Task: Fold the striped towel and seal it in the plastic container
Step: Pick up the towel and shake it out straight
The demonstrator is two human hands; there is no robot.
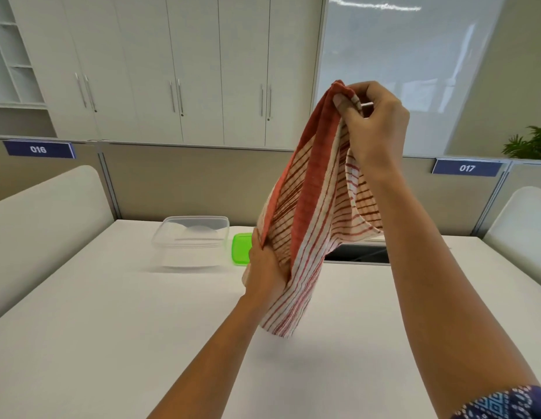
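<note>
Red-and-white striped cloth towel (311, 207) — soft, light, limp; likely best held by corners. Right hand (375, 122) grip pinching top edge, left hand (266, 267) grip clenched mid-cloth, above white tabletop (112, 328).

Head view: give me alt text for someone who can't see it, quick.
Two bare hands hold a red-and-white striped towel up over a white table; the right hand pinches its top, the left hand grips it lower down. Behind it on the table sit an open clear plastic container and, beside it, a green lid.
</note>
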